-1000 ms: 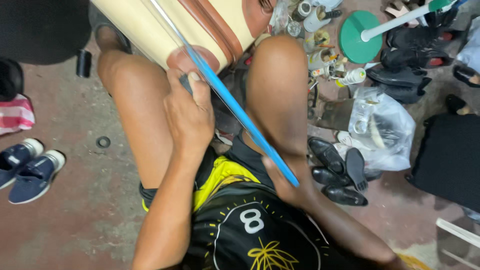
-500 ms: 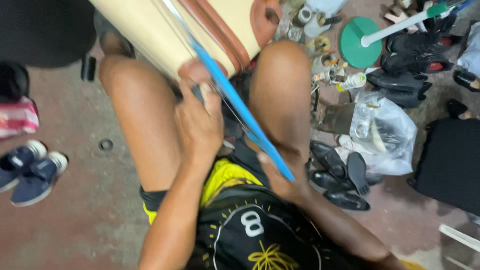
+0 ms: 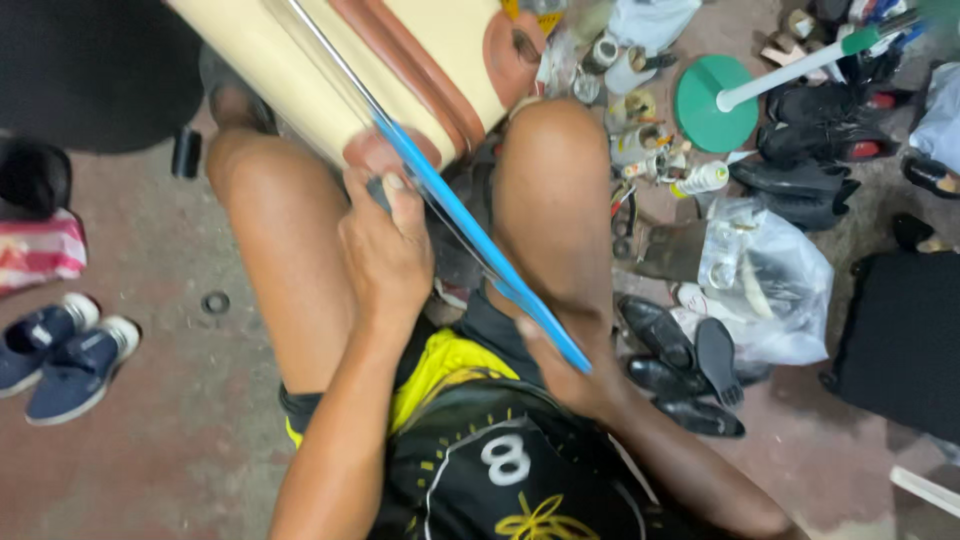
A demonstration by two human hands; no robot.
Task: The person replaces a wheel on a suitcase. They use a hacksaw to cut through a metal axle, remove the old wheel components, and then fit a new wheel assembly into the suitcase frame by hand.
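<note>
I sit on the floor with a cream suitcase (image 3: 300, 70) with brown trim wedged between my knees. A long blue strip (image 3: 470, 235) runs from the suitcase's edge down toward my lap. My left hand (image 3: 385, 255) presses at the suitcase's lower corner, fingers closed on a small dark object beside the strip. My right hand (image 3: 560, 370) grips the strip's lower end near my right thigh. What the small dark object is I cannot tell.
Blue sneakers (image 3: 65, 360) lie at the left, with a small ring (image 3: 214, 302) on the red floor. To the right are black dress shoes (image 3: 680, 370), a clear plastic bag (image 3: 770, 280), bottles and jars (image 3: 650, 140), a green disc stand (image 3: 715, 100) and a black case (image 3: 900, 340).
My left hand has slid up along the strip toward the suitcase corner. The view has shifted slightly; the right hand keeps hold of the strip's lower end.
</note>
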